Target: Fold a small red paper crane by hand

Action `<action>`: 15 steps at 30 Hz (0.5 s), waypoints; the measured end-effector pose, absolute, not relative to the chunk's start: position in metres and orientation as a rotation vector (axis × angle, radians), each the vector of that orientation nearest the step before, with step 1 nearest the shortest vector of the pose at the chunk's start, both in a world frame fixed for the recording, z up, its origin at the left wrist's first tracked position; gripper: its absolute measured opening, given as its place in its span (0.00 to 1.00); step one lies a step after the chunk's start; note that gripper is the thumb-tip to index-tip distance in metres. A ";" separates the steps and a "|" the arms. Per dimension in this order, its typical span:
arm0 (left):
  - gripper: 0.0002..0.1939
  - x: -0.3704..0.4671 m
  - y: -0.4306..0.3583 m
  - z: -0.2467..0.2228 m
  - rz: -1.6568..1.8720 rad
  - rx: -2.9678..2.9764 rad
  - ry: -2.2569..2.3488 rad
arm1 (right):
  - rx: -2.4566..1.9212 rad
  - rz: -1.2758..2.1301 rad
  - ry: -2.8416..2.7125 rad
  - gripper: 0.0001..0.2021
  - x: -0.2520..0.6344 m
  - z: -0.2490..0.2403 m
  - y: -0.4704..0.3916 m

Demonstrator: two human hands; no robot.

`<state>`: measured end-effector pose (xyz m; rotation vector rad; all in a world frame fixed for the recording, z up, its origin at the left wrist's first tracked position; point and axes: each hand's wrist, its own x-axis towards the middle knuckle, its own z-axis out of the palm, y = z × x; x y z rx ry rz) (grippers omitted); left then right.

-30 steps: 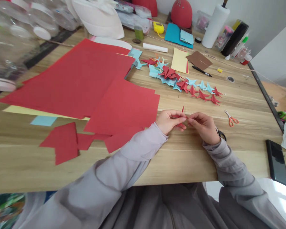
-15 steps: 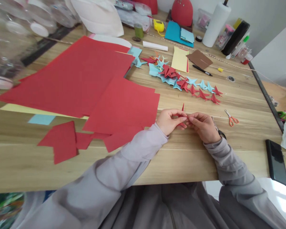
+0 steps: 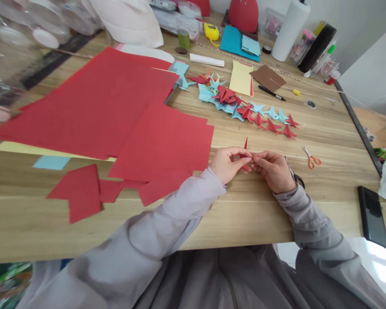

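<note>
Between my hands is a small piece of folded red paper (image 3: 245, 144), its narrow point sticking up past my fingers. My left hand (image 3: 229, 163) pinches it between thumb and fingers. The fingertips of my right hand (image 3: 273, 169) close on its right-hand end, touching my left fingertips. Most of the folded paper is hidden by the fingers. Beyond my hands lie red paper cranes (image 3: 272, 125) and light blue paper cranes (image 3: 272, 112), in a loose double row. Large red paper sheets (image 3: 167, 141) lie to the left of my left hand.
Orange-handled scissors (image 3: 312, 159) lie right of my right hand; black-handled scissors (image 3: 299, 181) are partly hidden behind its wrist. A phone (image 3: 372, 216) rests near the right front edge. Red paper pieces (image 3: 85, 193) lie at left. Farther back are a pen (image 3: 272, 93) and a tape measure (image 3: 211, 31).
The view has shifted slightly, so the table's things sit a little further left. Both hands keep their pinch on the folded red paper, with hardly any visible movement.
</note>
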<state>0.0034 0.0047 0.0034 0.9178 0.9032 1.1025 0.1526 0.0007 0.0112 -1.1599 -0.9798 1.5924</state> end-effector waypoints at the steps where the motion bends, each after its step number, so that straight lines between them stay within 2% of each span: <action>1: 0.08 0.003 0.005 0.003 1.104 0.917 0.903 | -1.154 1.595 -0.978 0.10 0.153 0.011 0.001; 9: 0.10 0.005 0.004 0.003 1.132 0.917 0.872 | -1.078 1.590 -0.916 0.15 0.152 0.005 0.001; 15: 0.10 0.006 0.003 0.002 1.138 0.905 0.902 | -1.033 1.588 -0.939 0.13 0.151 0.003 0.001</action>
